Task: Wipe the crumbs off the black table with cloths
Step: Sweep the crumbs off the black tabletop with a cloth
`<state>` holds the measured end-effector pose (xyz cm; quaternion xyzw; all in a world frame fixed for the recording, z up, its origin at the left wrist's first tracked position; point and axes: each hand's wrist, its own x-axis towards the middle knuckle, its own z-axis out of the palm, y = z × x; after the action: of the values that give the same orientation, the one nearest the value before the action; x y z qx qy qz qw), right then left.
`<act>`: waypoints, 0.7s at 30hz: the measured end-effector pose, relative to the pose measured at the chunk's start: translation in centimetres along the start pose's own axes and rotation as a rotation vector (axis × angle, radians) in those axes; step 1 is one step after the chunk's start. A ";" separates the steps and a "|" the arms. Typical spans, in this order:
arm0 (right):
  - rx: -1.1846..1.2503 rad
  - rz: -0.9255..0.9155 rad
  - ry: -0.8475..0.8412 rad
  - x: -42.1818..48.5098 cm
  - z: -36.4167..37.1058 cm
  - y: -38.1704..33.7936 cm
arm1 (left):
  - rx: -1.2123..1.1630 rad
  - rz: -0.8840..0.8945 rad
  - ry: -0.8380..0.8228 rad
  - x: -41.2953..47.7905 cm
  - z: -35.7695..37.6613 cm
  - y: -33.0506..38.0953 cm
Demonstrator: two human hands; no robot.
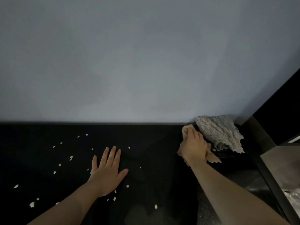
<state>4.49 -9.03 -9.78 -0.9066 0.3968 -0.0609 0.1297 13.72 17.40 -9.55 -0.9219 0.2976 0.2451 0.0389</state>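
Note:
The black table [154, 143] runs along a pale wall. Several pale crumbs [71, 158] lie scattered over its left and middle parts. My left hand [108, 169] rests flat on the table among them, fingers straight and spread. At the back right my right hand [194, 146] grips a beige cloth [212, 157], whose edges show above and below the fingers. A second, grey-white knitted cloth [219, 132] lies crumpled right behind it, in the corner by the wall.
A small dark box with white print [222, 152] sits under the cloths. To the right stands a dark metal-edged unit [266, 168] with a grey surface [282, 163]. The wall [146, 62] closes off the table's far edge.

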 end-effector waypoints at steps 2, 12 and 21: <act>0.050 0.153 -0.006 0.4 0.2 -2.0 | -0.014 0.006 -0.007 0.2 0.0 -0.1; -0.025 -0.436 0.102 1.2 1.4 -0.9 | -0.061 0.015 0.009 0.2 -0.1 -0.3; 0.051 -0.937 -0.184 -3.8 3.2 -8.7 | -0.140 0.018 0.008 0.0 -0.2 -0.5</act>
<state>8.68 0.04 -10.40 -0.9861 -0.0694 -0.0422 0.1448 14.17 17.77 -9.41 -0.9205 0.2884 0.2620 -0.0293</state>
